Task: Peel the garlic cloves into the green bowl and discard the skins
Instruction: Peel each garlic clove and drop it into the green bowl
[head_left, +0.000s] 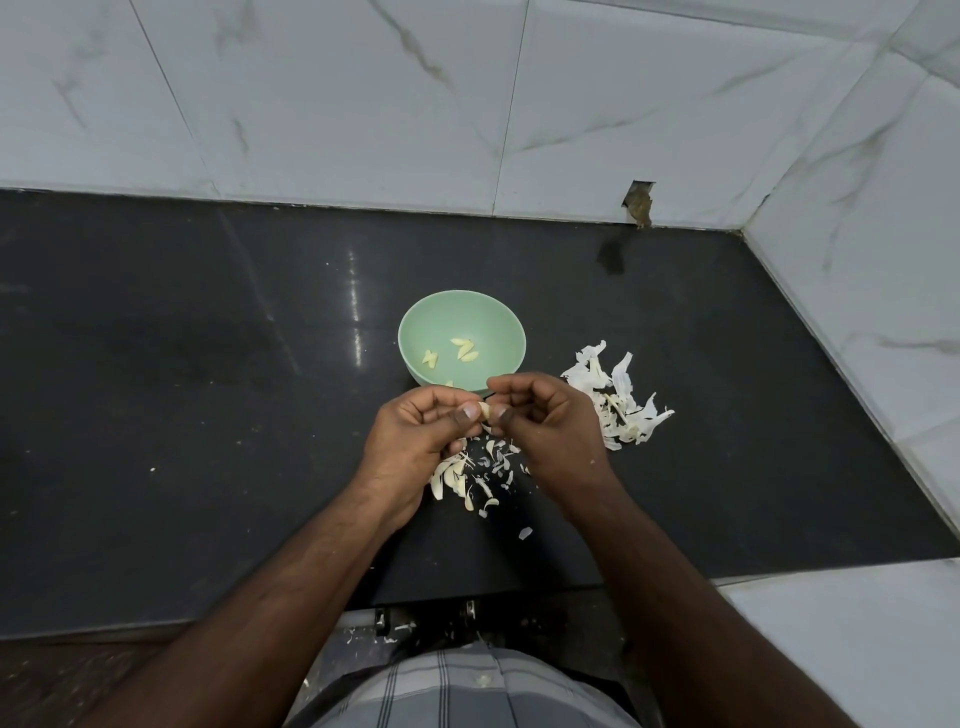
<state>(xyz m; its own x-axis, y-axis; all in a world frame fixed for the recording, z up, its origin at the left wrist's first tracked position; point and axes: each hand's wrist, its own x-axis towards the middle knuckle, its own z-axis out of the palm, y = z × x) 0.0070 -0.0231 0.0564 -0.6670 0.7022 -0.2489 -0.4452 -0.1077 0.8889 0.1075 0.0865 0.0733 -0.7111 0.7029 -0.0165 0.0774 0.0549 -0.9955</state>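
Observation:
A green bowl (415, 317) stands on the black counter with several pale peeled cloves in it. Just in front of the bowl, above the counter, my left hand (415, 441) and my right hand (545, 431) meet with curled fingers. Between their thumbs and fingertips they pinch one small garlic clove (484, 410). Under my left hand lie several unpeeled cloves (449, 478). Small bits of skin (496, 457) are scattered below both hands.
A larger pile of white garlic skins (618, 400) lies right of the bowl. White marble-look tiled walls close the counter at the back and right, with a broken notch (640, 203) in the back wall. The counter's front edge (311, 613) runs near my body.

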